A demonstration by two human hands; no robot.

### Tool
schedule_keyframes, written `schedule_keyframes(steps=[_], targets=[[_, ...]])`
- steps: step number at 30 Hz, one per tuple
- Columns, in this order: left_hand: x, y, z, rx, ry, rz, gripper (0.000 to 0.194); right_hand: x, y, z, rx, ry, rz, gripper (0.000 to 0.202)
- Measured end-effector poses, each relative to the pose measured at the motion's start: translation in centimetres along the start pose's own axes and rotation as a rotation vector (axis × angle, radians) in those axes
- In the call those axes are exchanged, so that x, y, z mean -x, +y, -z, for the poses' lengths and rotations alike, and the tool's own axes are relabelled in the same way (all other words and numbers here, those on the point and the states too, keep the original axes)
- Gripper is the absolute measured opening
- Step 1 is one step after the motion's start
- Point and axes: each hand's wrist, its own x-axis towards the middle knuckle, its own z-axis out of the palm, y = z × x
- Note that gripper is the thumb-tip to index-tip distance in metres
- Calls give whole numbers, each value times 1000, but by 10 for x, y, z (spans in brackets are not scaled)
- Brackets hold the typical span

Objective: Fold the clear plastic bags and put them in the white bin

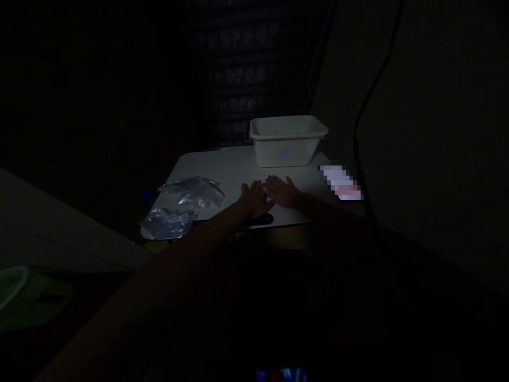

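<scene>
In dim light, my left hand [255, 199] is over the front part of a white table [234, 164], fingers spread and holding nothing. My right hand [283, 191] lies beside it, open with its fingers stretched out, the fingertips of both hands close together. Just under my left wrist is a dark handle [263, 218] along the table's front edge; the rest of that tool is mostly hidden by my forearm. Crumpled clear plastic bags [201, 192] lie to the left of my hands, with another plastic bag [167, 223] at the front left corner.
A cream plastic tub [288, 151] stands at the back right of the table. At the right edge lies a lit, blurred-out phone-like screen [342, 183]. A dark cable [357, 122] hangs along the right wall. A green basket [35, 300] is at the lower left.
</scene>
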Motion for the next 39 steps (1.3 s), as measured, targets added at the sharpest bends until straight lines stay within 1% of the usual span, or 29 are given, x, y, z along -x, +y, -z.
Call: schedule_keyframes(steps=[3, 7, 10, 16, 19, 23, 27, 33, 39], targets=[[2, 3, 2, -10, -17, 36, 65, -4, 0, -2, -31, 4, -2, 48], [1, 5, 2, 7, 8, 32, 66, -4, -7, -3, -60, 33, 11, 49], [-1, 5, 0, 24, 23, 27, 67, -1, -10, -3, -64, 28, 25, 50], [1, 6, 3, 24, 5, 36, 68, 1, -8, -7, -38, 21, 19, 49], [2, 5, 5, 17, 8, 45, 68, 2, -7, -8, -22, 37, 29, 47], [2, 3, 3, 10, 32, 10, 70, 2, -6, -10, 14, 63, 38, 48], [0, 1, -1, 12, 34, -11, 70, 2, -5, -10, 68, 39, 78, 49], [-1, 1, -1, 5, 31, -12, 68, 2, -7, -8, 43, 28, 11, 53], [0, 2, 1, -1, 7, -3, 68, 0, -5, -10, 9, 5, 19, 54]])
